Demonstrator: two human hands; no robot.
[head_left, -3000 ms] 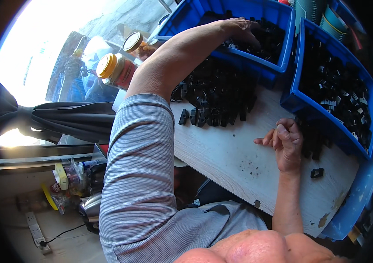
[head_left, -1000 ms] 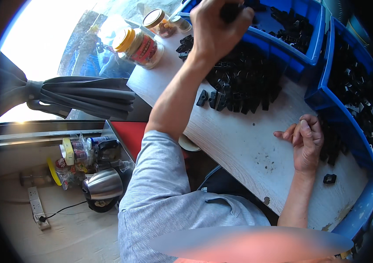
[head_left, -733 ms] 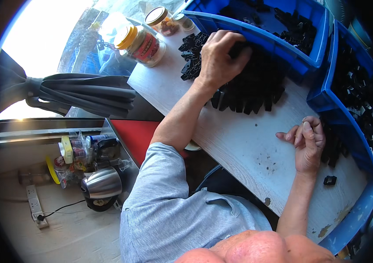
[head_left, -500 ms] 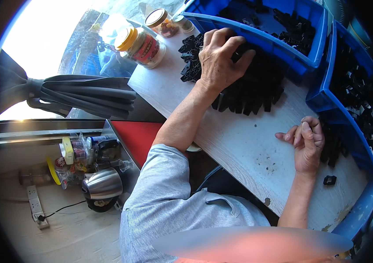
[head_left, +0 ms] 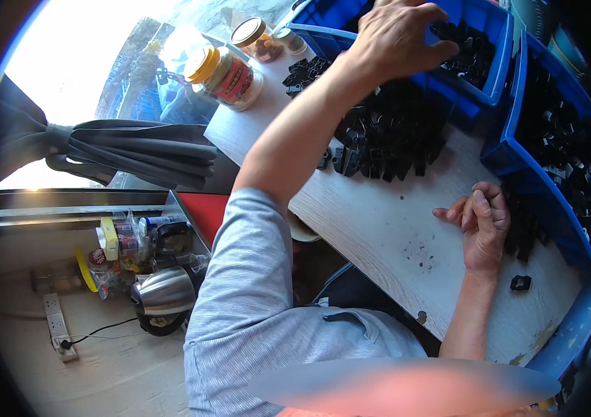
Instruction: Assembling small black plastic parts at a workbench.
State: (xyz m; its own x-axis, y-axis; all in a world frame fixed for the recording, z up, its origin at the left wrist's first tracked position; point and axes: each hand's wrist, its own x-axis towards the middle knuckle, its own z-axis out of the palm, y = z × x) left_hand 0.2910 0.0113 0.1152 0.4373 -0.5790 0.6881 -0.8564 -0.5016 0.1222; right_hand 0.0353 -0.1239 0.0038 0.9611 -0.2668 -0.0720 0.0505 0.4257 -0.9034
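Observation:
My left hand (head_left: 401, 36) is over the near edge of the far blue bin (head_left: 472, 104), its thumb and fingers apart. No part shows between them, though the fingertips are partly out of sight. Small black plastic parts (head_left: 472, 52) lie in that bin. Below my left forearm, a heap of similar black parts (head_left: 389, 132) covers the table by the bin. My right hand (head_left: 484, 229) rests palm up at the table's right side, fingers curled and thumb pressed against them; whatever they hold is hidden. Beside it lie more black parts (head_left: 523, 233) and one single black part (head_left: 520, 283).
Another blue bin (head_left: 507, 149), full of black parts, stands at the right. Jars, one a yellow-lidded jar (head_left: 229, 76), stand at the table's far left corner. Left of the table are a steel kettle (head_left: 165, 290), a power strip (head_left: 59, 326) and a tied grey curtain (head_left: 136, 149).
My left hand has moved up and right, from the heap of black parts to over the far bin. My right hand has barely moved and stays curled.

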